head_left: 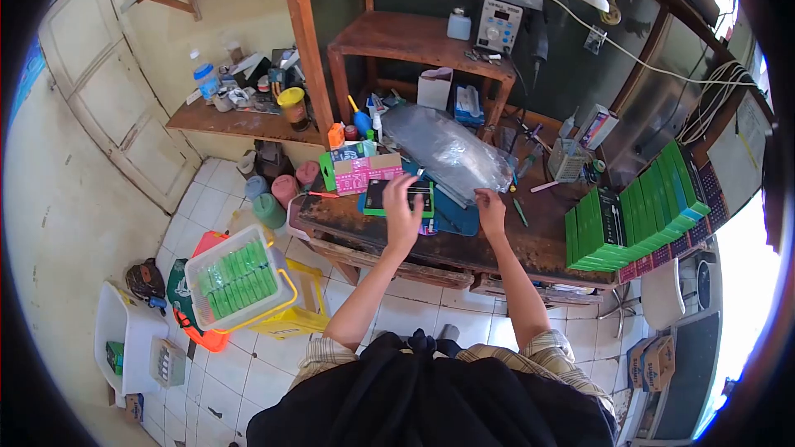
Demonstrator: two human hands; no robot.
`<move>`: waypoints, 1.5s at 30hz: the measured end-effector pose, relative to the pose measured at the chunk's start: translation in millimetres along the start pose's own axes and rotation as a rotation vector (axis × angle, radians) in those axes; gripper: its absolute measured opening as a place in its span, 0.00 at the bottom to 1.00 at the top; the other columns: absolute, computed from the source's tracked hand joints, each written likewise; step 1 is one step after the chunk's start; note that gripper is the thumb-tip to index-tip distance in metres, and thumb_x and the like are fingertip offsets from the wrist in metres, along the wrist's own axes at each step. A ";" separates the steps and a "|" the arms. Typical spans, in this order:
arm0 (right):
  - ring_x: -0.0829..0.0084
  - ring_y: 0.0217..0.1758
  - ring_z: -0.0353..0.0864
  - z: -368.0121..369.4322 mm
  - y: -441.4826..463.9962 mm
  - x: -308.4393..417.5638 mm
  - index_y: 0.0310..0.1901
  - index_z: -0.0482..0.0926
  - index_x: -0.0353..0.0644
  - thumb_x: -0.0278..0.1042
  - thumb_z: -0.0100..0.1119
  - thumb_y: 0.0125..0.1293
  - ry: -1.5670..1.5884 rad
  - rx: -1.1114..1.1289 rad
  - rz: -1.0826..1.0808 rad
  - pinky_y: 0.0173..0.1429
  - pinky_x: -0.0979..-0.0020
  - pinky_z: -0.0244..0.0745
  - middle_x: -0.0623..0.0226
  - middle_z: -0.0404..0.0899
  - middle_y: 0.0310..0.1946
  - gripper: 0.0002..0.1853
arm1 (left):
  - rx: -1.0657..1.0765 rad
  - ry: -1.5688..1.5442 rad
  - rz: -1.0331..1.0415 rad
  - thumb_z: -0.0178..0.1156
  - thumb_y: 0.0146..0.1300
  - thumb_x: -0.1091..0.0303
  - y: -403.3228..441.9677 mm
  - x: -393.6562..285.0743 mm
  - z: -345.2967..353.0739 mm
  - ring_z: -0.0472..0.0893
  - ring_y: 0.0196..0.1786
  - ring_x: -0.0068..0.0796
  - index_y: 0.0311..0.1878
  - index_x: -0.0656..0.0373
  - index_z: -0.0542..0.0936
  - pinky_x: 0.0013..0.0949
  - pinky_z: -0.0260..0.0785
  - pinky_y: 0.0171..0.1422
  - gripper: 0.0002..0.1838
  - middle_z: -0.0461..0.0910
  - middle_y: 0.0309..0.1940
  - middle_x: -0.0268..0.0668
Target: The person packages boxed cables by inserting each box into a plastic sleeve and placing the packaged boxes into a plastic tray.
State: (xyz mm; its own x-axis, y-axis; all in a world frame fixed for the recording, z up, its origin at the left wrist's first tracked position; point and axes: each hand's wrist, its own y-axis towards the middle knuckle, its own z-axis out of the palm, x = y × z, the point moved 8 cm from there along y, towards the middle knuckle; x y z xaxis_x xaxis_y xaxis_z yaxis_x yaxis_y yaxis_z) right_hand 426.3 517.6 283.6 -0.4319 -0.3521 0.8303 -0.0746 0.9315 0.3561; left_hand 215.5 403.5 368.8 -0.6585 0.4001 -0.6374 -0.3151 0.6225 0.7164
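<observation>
A large clear plastic bag (pixel 451 149) lies across the wooden workbench (pixel 546 236), over part of a blue mat (pixel 460 221). My right hand (pixel 490 209) pinches the bag's near right corner. My left hand (pixel 402 209) is raised over a black and green box (pixel 377 199), its fingers apart and nothing in them. Just behind that box sits an open pink and white carton (pixel 367 172). A green pen (pixel 520 212) lies right of my right hand.
Rows of green boxes (pixel 596 228) stand at the bench's right end. A soldering station (pixel 498 25) sits on the raised shelf (pixel 414 41). At the lower left, a basket (pixel 192 269) holds green packets. A wire basket (pixel 567 159) stands at the back right.
</observation>
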 end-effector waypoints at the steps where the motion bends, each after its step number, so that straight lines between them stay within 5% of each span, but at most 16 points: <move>1: 0.62 0.36 0.76 -7.3 4.1 -9.6 0.38 0.76 0.39 0.24 0.56 0.53 -0.071 -0.061 -0.026 0.42 0.66 0.70 0.60 0.76 0.32 0.09 | 0.078 -0.009 0.031 0.55 0.54 0.70 1.6 -3.5 21.6 0.65 0.56 0.44 0.50 0.60 0.68 0.44 0.52 0.61 0.18 0.68 0.49 0.44; 5: 0.64 0.37 0.76 -21.7 20.5 -28.2 0.40 0.75 0.37 0.28 0.60 0.51 -0.321 -0.244 -0.086 0.44 0.67 0.70 0.58 0.75 0.36 0.13 | 0.339 0.178 -0.039 0.55 0.53 0.70 -11.4 1.5 106.3 0.64 0.58 0.43 0.55 0.60 0.63 0.50 0.49 0.64 0.25 0.66 0.52 0.44; 8: 0.61 0.39 0.74 -1.0 36.8 -56.3 0.43 0.73 0.37 0.30 0.62 0.49 -0.211 -0.102 0.006 0.46 0.65 0.69 0.56 0.73 0.39 0.18 | 0.428 0.289 -0.099 0.56 0.52 0.69 -27.4 15.3 156.6 0.63 0.59 0.42 0.57 0.61 0.61 0.53 0.47 0.65 0.28 0.64 0.55 0.43; 12: 0.57 0.36 0.72 -1.1 28.6 -36.6 0.40 0.72 0.37 0.31 0.66 0.45 -0.592 -0.222 -0.239 0.45 0.64 0.69 0.53 0.71 0.35 0.20 | 0.529 0.415 -0.160 0.57 0.50 0.68 -48.6 42.9 198.6 0.62 0.60 0.37 0.56 0.60 0.63 0.50 0.47 0.66 0.28 0.65 0.55 0.40; 14: 0.55 0.38 0.72 -0.3 37.5 -42.4 0.36 0.73 0.37 0.31 0.65 0.46 -0.509 -0.142 -0.224 0.45 0.61 0.67 0.54 0.71 0.30 0.16 | 0.496 0.476 -0.131 0.59 0.49 0.67 -49.9 43.2 200.6 0.62 0.60 0.35 0.56 0.58 0.64 0.48 0.47 0.65 0.29 0.65 0.54 0.38; 17: 0.56 0.41 0.70 14.2 47.6 -72.4 0.33 0.73 0.38 0.31 0.58 0.53 -0.393 0.156 -0.037 0.51 0.58 0.64 0.55 0.71 0.33 0.08 | 0.471 0.496 -0.132 0.62 0.46 0.64 -40.5 29.6 191.4 0.62 0.59 0.34 0.55 0.55 0.67 0.45 0.47 0.65 0.29 0.66 0.53 0.35; 22: 0.57 0.41 0.69 -13.6 44.7 -10.4 0.27 0.75 0.39 0.34 0.54 0.57 -0.489 0.040 -0.414 0.50 0.54 0.62 0.59 0.72 0.29 0.07 | 0.380 0.437 -0.140 0.65 0.43 0.62 -25.7 14.8 181.4 0.63 0.58 0.32 0.52 0.51 0.69 0.45 0.47 0.65 0.29 0.68 0.51 0.33; 25: 0.58 0.42 0.69 -31.6 52.7 18.7 0.26 0.75 0.39 0.35 0.55 0.57 -0.488 -0.004 -0.425 0.51 0.55 0.60 0.61 0.72 0.29 0.09 | 0.327 0.342 -0.044 0.63 0.44 0.65 -10.7 2.9 177.9 0.66 0.55 0.30 0.48 0.51 0.73 0.45 0.44 0.66 0.23 0.71 0.47 0.33; 28: 0.59 0.42 0.68 -55.8 64.6 52.6 0.30 0.76 0.39 0.36 0.54 0.58 -0.431 0.050 -0.400 0.53 0.59 0.60 0.62 0.72 0.33 0.09 | 0.243 0.280 0.044 0.61 0.49 0.67 12.2 -16.4 170.3 0.75 0.43 0.32 0.41 0.55 0.76 0.40 0.58 0.58 0.14 0.77 0.35 0.35; 30: 0.61 0.44 0.68 -80.6 68.9 85.3 0.35 0.75 0.39 0.37 0.53 0.59 -0.307 0.007 -0.454 0.53 0.61 0.60 0.61 0.72 0.37 0.10 | 0.149 -0.153 -0.291 0.60 0.52 0.69 25.3 -10.0 157.6 0.77 0.28 0.32 0.36 0.61 0.76 0.31 0.68 0.41 0.09 0.78 0.24 0.38; 31: 0.63 0.45 0.68 -92.9 69.3 99.6 0.40 0.74 0.39 0.37 0.53 0.60 -0.180 -0.030 -0.507 0.54 0.63 0.60 0.60 0.72 0.40 0.12 | 0.151 -0.153 -0.291 0.60 0.52 0.69 33.8 -18.5 151.8 0.77 0.28 0.32 0.36 0.61 0.76 0.31 0.68 0.41 0.09 0.78 0.24 0.38; 33: 0.64 0.47 0.68 -99.3 75.1 108.0 0.46 0.71 0.38 0.37 0.52 0.61 0.028 0.068 -0.460 0.54 0.64 0.60 0.60 0.71 0.43 0.15 | 0.012 -0.203 -0.242 0.59 0.56 0.68 47.2 -35.5 125.2 0.74 0.18 0.28 0.31 0.64 0.75 0.28 0.64 0.24 0.08 0.75 0.17 0.38; 35: 0.68 0.51 0.69 -90.5 79.7 102.1 0.57 0.60 0.36 0.36 0.53 0.61 0.306 0.268 -0.329 0.57 0.66 0.61 0.59 0.69 0.48 0.25 | -0.001 -0.255 -0.282 0.59 0.55 0.68 49.5 -40.3 108.3 0.73 0.19 0.24 0.31 0.64 0.75 0.26 0.63 0.25 0.09 0.75 0.17 0.37; 39: 0.71 0.48 0.71 -80.5 78.9 138.0 0.62 0.51 0.39 0.29 0.58 0.57 0.549 0.339 -0.285 0.55 0.70 0.65 0.58 0.67 0.48 0.34 | -0.086 -0.413 -0.311 0.61 0.55 0.68 53.3 -39.7 76.7 0.69 0.22 0.13 0.30 0.65 0.75 0.22 0.62 0.27 0.09 0.75 0.18 0.33; 43: 0.71 0.48 0.71 -73.3 75.0 202.3 0.62 0.51 0.40 0.26 0.57 0.57 0.620 0.359 -0.323 0.54 0.71 0.66 0.58 0.64 0.51 0.34 | -0.118 -0.438 -0.338 0.61 0.54 0.69 56.2 -50.8 30.6 0.69 0.23 0.11 0.30 0.65 0.75 0.20 0.61 0.28 0.08 0.76 0.19 0.32; 45: 0.73 0.47 0.70 -64.2 75.6 231.4 0.57 0.61 0.42 0.27 0.59 0.56 0.533 0.415 -0.448 0.53 0.71 0.65 0.63 0.66 0.49 0.27 | -0.108 -0.351 -0.314 0.62 0.54 0.69 58.5 -53.0 4.5 0.69 0.23 0.11 0.29 0.65 0.75 0.20 0.61 0.28 0.09 0.75 0.19 0.31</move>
State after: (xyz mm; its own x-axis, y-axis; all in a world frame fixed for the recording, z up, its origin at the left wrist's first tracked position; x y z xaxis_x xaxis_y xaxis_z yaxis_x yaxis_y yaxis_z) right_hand 378.4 500.7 530.1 0.1972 -0.5989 0.7762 -0.5115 0.6126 0.6026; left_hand 235.0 421.8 443.2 -0.2561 0.4184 -0.8714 -0.5427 0.6838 0.4878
